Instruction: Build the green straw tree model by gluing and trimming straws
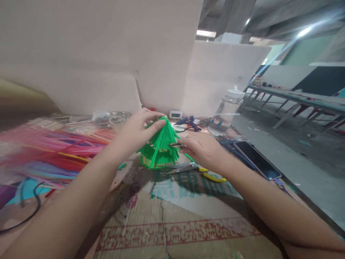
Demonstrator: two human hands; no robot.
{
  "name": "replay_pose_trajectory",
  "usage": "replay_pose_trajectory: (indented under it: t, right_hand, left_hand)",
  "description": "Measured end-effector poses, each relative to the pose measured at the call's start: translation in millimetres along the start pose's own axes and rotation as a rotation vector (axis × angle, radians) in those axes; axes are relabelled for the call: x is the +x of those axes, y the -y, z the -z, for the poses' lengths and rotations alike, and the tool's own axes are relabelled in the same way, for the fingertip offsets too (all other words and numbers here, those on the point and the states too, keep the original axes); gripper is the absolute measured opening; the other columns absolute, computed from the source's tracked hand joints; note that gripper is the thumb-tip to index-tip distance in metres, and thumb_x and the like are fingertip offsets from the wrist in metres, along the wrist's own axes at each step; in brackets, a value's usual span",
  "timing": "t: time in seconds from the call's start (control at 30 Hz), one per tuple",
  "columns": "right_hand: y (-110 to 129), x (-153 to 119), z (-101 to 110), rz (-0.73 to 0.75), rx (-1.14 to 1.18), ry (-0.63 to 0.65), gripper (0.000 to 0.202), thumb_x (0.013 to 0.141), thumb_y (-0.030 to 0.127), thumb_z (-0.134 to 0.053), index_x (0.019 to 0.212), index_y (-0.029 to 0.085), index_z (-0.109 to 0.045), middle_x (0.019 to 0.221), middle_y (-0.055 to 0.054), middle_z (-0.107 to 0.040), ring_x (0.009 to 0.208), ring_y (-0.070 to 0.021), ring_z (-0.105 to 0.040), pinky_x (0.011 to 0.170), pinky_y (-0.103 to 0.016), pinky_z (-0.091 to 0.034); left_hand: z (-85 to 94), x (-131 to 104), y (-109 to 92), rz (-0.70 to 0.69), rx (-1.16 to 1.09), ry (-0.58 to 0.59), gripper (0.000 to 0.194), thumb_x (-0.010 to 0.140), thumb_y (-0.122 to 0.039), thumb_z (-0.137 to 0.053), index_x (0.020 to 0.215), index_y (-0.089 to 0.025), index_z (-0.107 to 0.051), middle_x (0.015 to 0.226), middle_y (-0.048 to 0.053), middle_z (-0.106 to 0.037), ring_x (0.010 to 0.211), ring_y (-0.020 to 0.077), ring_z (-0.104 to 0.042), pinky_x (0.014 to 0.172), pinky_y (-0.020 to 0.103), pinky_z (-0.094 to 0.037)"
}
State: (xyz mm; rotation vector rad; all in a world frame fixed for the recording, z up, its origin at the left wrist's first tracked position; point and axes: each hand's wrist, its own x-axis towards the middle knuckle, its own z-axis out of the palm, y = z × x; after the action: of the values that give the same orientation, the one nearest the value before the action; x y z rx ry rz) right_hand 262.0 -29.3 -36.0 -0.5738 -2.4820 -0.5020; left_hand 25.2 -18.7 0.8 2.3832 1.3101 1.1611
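Note:
A small cone-shaped tree of green pipe cleaners (pixel 165 138) stands upright in tiers on a round green-rimmed base, on the cardboard. My left hand (pixel 144 124) is closed at its top, thumb and fingers around the tip. At the tree's right side, my right hand (pixel 201 147) grips a small tool with dark metal tips (pixel 175 145); the tips touch or nearly touch the green strands. Most of that tool is hidden in my fingers, so its kind is unclear. Scissors with yellow handles (pixel 214 176) lie just below my right hand, blades toward the tree's base.
Pink, red and blue pipe cleaners (pixel 67 151) are heaped on the left. Behind the tree are a small white digital clock (pixel 175 114) and a blue glue gun (pixel 190 123). A clear bottle (pixel 228 108) and a phone (pixel 257 160) are on the right. White panels (pixel 161 54) rise behind.

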Motion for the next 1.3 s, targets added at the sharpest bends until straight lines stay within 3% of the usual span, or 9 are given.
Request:
replay_pose_trajectory:
  t: [0.27, 0.4, 1.07, 1.3]
  right_hand:
    - [-1.6, -2.8, 1.0, -0.065, 0.0, -0.017, 0.025, 0.102, 0.027, -0.042, 0.106, 0.012, -0.062, 0.091, -0.01, -0.073, 0.081, -0.0203, -0.065, 0.069, -0.032, -0.044]
    - [-5.3, -5.3, 3.2, -0.126, -0.09, 0.036, 0.025, 0.102, 0.029, -0.044, 0.111, 0.013, -0.062, 0.09, -0.009, -0.073, 0.079, -0.0209, -0.066, 0.066, -0.032, -0.041]
    - [-3.7, -3.3, 2.7, -0.126, -0.065, 0.114, 0.027, 0.103, 0.031, -0.041, 0.114, 0.015, -0.06, 0.096, -0.01, -0.074, 0.088, -0.0196, -0.066, 0.072, -0.031, -0.044]
    - [-2.5, -4.0, 3.5, -0.143, -0.069, 0.029, 0.029, 0.103, 0.03, -0.04, 0.11, 0.013, -0.062, 0.091, -0.011, -0.074, 0.081, -0.0209, -0.066, 0.069, -0.033, -0.043]
  left_hand:
    - [0.2, 0.2, 0.5, 0.006, 0.0, 0.001, 0.039, 0.093, -0.049, -0.049, 0.111, -0.022, -0.071, 0.104, 0.005, -0.066, 0.1, 0.0229, -0.062, 0.09, 0.037, -0.047]
    - [-0.1, 0.3, 0.9, -0.005, 0.008, -0.002, 0.039, 0.093, -0.049, -0.049, 0.111, -0.022, -0.071, 0.102, 0.005, -0.066, 0.098, 0.0224, -0.062, 0.089, 0.037, -0.048]
    - [-1.4, -0.4, 0.8, -0.018, 0.002, -0.007, 0.039, 0.094, -0.049, -0.049, 0.111, -0.022, -0.071, 0.102, 0.005, -0.065, 0.099, 0.0222, -0.061, 0.089, 0.036, -0.047]
    - [-0.4, -0.6, 0.9, -0.007, 0.016, 0.009, 0.039, 0.094, -0.05, -0.048, 0.112, -0.024, -0.07, 0.103, 0.005, -0.064, 0.1, 0.0225, -0.061, 0.091, 0.037, -0.047]
